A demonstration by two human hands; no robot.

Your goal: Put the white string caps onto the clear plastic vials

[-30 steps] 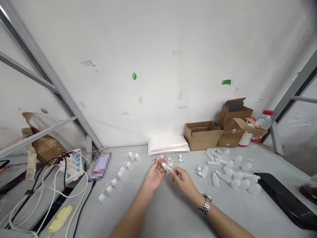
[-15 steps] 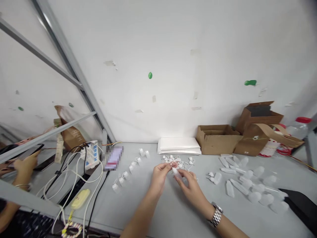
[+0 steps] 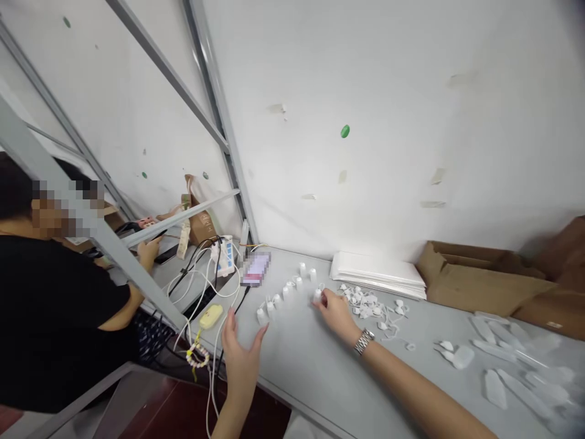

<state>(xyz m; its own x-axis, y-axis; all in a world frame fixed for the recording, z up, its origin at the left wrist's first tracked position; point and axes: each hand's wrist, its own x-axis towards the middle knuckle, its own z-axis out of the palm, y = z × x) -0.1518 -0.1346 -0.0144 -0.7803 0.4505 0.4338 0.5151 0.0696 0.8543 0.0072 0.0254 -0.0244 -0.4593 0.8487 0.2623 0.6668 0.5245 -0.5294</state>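
Note:
My right hand (image 3: 337, 314), with a metal watch on its wrist, pinches a small white capped bottle (image 3: 317, 295) at the tabletop. Left of it, several similar capped bottles (image 3: 286, 294) stand upright in a slanting row. My left hand (image 3: 241, 360) is raised near the front edge, thumb and fingers apart, holding nothing. Behind the right hand lies a pile of small white caps with loop straps (image 3: 363, 302). Translucent bottles (image 3: 496, 388) lie scattered on the right, somewhat blurred. One bottle (image 3: 464, 357) lies beside two loose caps.
A stack of white sheets (image 3: 379, 274) and a cardboard box (image 3: 484, 271) line the wall. Left are a phone (image 3: 256, 268), a power strip (image 3: 223, 257), tangled cables and a yellow case (image 3: 211, 316). Beyond the metal frame (image 3: 183, 216) sits another person (image 3: 59, 317).
The view has swung left. My hands, together on a small bottle before, are now apart: the right has carried a bottle toward the row, while the left has let go and moved left.

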